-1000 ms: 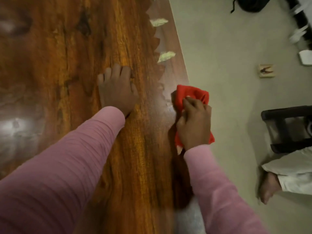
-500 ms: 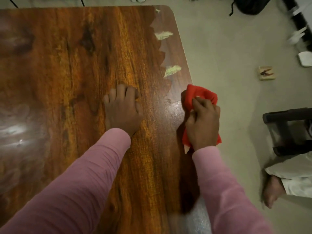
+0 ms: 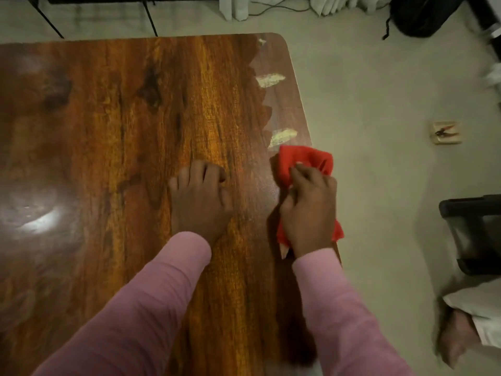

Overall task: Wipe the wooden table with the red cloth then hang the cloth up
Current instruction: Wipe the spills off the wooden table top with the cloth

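Observation:
The wooden table (image 3: 122,131) fills the left and middle of the head view, glossy with dark grain. A bunched red cloth (image 3: 301,161) lies at the table's right edge, partly hanging past it. My right hand (image 3: 309,210) grips the cloth from above, fingers curled into it. My left hand (image 3: 199,199) rests on the tabletop just left of the cloth, its fingertips bent against the wood. Pale worn patches (image 3: 282,137) mark the right edge just beyond the cloth.
Another person's bare foot (image 3: 455,340) and white garment are on the floor at the lower right, by a black chair (image 3: 474,234). A small card (image 3: 446,132) lies on the floor. A dark bag (image 3: 423,14) and cables sit beyond the table's far corner.
The view has tilted so the table's far edge and corner now show. My right hand with the cloth has stayed at the right edge, nearer the lower pale patch. My left hand's fingers have curled a little.

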Motion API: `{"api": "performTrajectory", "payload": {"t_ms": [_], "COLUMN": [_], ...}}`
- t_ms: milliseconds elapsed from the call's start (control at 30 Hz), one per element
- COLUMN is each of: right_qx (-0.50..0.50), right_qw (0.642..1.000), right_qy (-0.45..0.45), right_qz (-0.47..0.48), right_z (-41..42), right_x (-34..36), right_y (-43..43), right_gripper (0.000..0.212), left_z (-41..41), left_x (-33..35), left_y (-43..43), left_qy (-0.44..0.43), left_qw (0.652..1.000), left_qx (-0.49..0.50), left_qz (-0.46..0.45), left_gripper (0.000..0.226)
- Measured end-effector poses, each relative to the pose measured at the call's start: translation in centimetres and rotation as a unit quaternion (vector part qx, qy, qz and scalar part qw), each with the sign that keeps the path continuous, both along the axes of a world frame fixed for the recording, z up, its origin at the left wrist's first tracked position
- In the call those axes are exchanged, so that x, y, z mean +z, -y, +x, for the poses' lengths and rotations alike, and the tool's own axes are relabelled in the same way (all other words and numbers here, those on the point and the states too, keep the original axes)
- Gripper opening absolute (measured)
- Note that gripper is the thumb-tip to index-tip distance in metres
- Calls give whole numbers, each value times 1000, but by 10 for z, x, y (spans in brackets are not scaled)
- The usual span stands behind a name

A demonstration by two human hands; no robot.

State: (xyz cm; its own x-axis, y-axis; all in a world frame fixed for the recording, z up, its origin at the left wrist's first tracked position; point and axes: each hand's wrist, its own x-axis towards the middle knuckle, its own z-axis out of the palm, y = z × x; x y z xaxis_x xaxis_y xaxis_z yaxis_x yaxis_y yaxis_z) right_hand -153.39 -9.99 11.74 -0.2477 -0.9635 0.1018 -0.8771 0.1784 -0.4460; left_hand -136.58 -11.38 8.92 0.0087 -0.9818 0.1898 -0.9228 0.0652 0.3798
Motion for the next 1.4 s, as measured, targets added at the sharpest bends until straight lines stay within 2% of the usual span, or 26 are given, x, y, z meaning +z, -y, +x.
{"api": "performTrajectory", "payload": {"t_ms": [67, 167, 300, 400, 467, 567, 633, 733, 800, 900, 967, 1100, 1167, 1267, 1400], "right_qx": [-45, -34, 91, 171, 138, 10, -9, 46, 117, 190, 156, -8, -29, 18, 167], "right_qw": [999, 999, 996, 985, 990, 1000, 1000, 999, 993, 982, 988, 1000, 999, 999, 986], "right_qy": [5, 7, 23, 14, -4, -3, -13, -17, 1, 5, -12, -15, -32, -42, -14], "right_qz": [7, 1, -12, -10, -5, 0, 4, 3, -5, -8, -11, 8, 12, -2, -24], "right_z": [-11, 0, 32, 21, 0, -18, -9, 16, 25, 16, 2, -12, -6, 19, 46], "right_x": [1, 2, 2, 2, 2, 3, 3, 0, -1, -1, -1, 0, 1, -1, -4], "right_y": [30, 53, 34, 27, 39, 73, 90, 94, 83, 71, 80, 121, 138, 142, 122], "right_gripper": [39, 39, 40, 38, 40, 38, 35, 36, 37, 40, 40, 32, 31, 34, 36], "left_z": [-1, -2, -5, -5, -3, 2, 2, -6, -11, -15, -16, -15, -14, -16, -14], "left_x": [-1, -2, 3, 11, 15, 16, 16, 16, 15, 14, 13, 6, 5, 7, 7], "left_y": [1, 1, 1, 11, 29, 70, 96, 120, 129, 140, 146, 146, 145, 146, 146], "left_qy": [5, 17, 31, 39, 38, 45, 63, 77, 84, 98, 101, 107, 105, 98, 94], "left_qw": [1000, 1000, 999, 999, 999, 999, 997, 995, 995, 994, 994, 993, 994, 995, 995], "left_qx": [1, 5, 9, 2, 2, 22, 32, 54, 59, 51, 40, 19, 15, 21, 40], "left_qz": [-2, 5, 20, 24, 18, 2, -10, -19, -21, -14, -15, -34, -38, -26, -15], "left_gripper": [24, 24, 27, 30, 27, 18, 16, 18, 18, 16, 16, 19, 22, 26, 26]}}
